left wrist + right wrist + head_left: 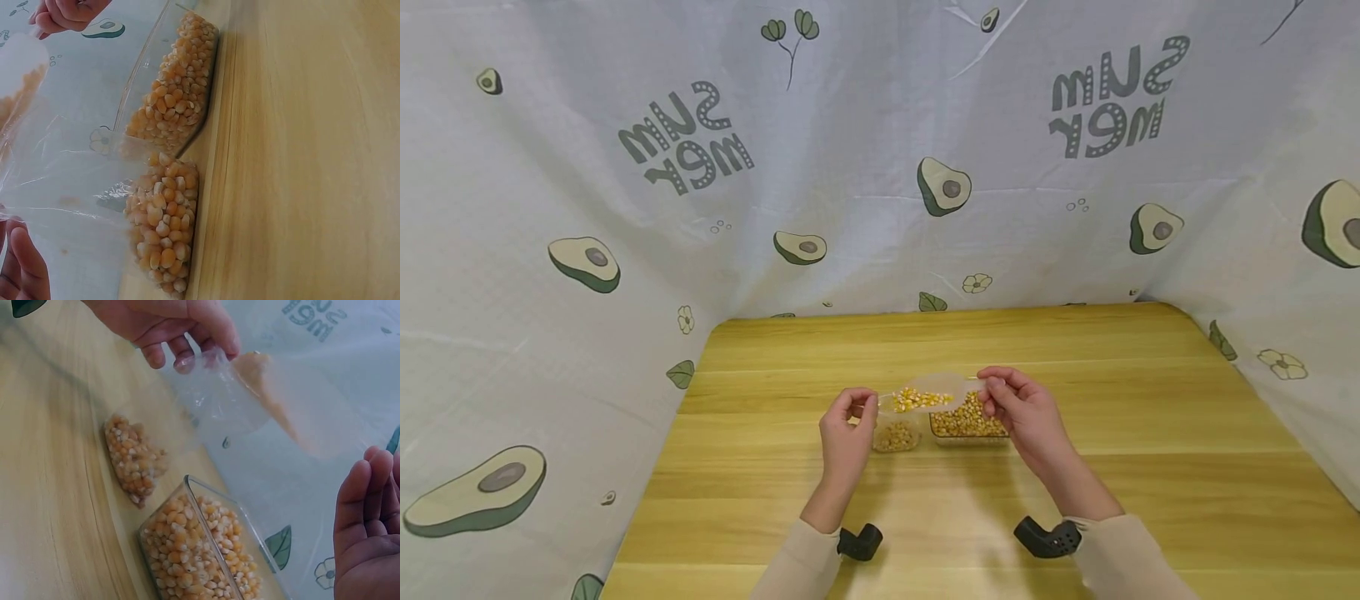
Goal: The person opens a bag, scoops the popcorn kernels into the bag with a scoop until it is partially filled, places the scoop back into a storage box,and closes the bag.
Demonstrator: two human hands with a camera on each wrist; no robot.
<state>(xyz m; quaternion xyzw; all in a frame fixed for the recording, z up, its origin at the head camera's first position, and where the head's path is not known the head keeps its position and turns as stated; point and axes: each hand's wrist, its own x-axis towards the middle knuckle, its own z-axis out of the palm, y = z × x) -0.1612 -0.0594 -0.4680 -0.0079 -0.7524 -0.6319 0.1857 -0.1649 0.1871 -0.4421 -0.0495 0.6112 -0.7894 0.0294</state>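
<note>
My right hand (1026, 417) grips the handle of a translucent white scoop (955, 386) loaded with yellow corn kernels. The scoop is held level, its front end at the mouth of a clear plastic bag (69, 194). With thumb and fingers, my left hand (846, 437) pinches the bag's upper edge. Corn kernels (165, 225) fill the bottom of the bag, which rests on the table. Just right of it stands a clear rectangular container (187, 487) holding many more kernels. In the right wrist view, bag film partly veils the kernels at the scoop's front.
Everything stands on a wood-grain table (775, 358). Behind and beside it hangs a pale cloth (865, 150) printed with avocados and lettering. A black wrist device (861, 543) sits by the left sleeve, another device (1047, 537) by the right.
</note>
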